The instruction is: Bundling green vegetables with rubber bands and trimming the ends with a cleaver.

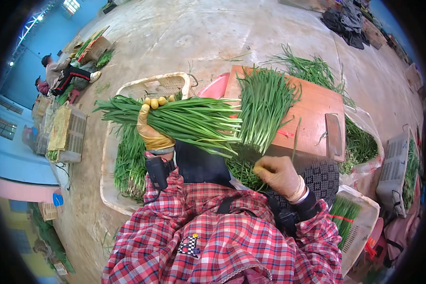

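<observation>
My left hand (152, 124), in a yellowish rubber glove, is closed round a bunch of green garlic chives (195, 120), its leaves pointing left and pale stem ends right. My right hand (278, 177), in a thin pale glove, is held with curled fingers over my lap; whether anything thin is between the fingers cannot be told. A second heap of chives (266, 106) lies on the reddish wooden board (316, 106) before me. Beside it are a red tie (285, 133) and a flat metal blade-like piece (333, 135) at the board's right edge.
At my left stands a white plastic crate (104, 177) holding chives. To the right are a plastic sack (372, 131) of loose greens, a crate (369, 213) with a tied bunch and another crate (394, 167). Loose chives (312, 69) lie behind the board. Co-workers (58, 72) sit far left.
</observation>
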`<state>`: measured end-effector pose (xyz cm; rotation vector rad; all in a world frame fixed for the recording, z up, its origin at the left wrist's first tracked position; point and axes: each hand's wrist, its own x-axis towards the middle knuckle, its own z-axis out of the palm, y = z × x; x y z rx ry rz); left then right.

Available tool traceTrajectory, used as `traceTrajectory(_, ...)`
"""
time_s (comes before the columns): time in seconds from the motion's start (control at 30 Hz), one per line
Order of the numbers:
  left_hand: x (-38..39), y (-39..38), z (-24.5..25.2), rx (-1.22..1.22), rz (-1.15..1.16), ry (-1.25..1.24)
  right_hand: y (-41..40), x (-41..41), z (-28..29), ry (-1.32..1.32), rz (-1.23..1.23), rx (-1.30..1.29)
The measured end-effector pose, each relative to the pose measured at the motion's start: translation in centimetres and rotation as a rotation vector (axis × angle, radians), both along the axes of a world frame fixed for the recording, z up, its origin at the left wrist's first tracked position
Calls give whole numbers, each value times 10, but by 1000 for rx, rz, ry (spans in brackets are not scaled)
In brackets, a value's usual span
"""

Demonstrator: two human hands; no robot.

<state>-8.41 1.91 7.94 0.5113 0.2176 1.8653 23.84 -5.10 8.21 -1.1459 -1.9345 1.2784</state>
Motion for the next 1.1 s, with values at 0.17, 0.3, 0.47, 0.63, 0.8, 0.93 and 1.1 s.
traceTrajectory(0.17, 10, 2, 0, -42, 15, 22, 4, -43, 16, -192, -212, 689)
traceTrajectory(0.3, 24, 0, -1, -84, -7, 11, 27, -61, -3, -257, -190, 825)
traceTrajectory(0.47, 18, -4, -4, -79, -27, -17, 15, -53, 7, 155, -189, 532)
traceTrajectory(0.63, 8, -4, -4, -37, 41, -24, 9, 2, 23, 95, 295, -280)
traceTrajectory(0.8, 13, -5, 4, -1, -3, -11, 0, -24, -14, 269, -196, -67)
traceTrajectory(0.93, 23, -5, 5, 9, -18, 37, 1, -52, -22, 319, -139, -415)
traceTrajectory(1.1, 18, -10, 2, 27, -8, 44, -6, -69, -24, 848, -315, -817)
